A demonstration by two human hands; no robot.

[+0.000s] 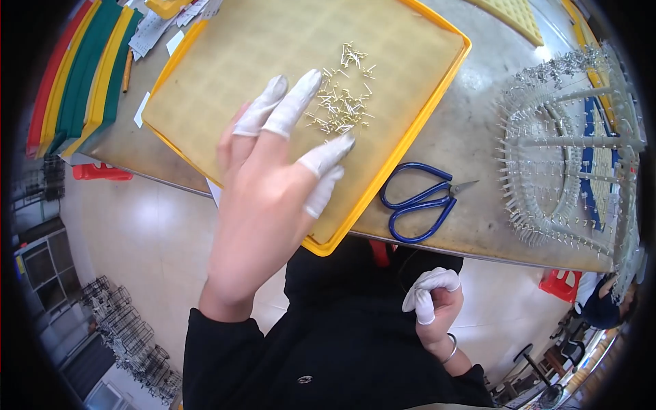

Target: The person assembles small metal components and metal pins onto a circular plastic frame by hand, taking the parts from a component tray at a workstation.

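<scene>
White finger cots cover several fingertips of my left hand (263, 181), which reaches over a yellow-rimmed tray (393, 174) with its fingers spread. Close to those fingertips lies a loose heap of small metal pins (340, 109), silver and gold in tone, on the tray's pale beige surface. Nothing shows between the left fingers. My right hand (439, 304), also in white finger cots, is held near my body below the table edge. Its fingers are curled together, and whatever they may pinch is hidden.
Blue-handled scissors (427, 199) lie right of the tray. Farther right stands a pale curved rack (570, 143) bristling with small metal pieces. Red, yellow and green trays (82, 75) are stacked at the left, with paper slips (152, 31) nearby. A yellow textured pad (512, 17) lies at the back.
</scene>
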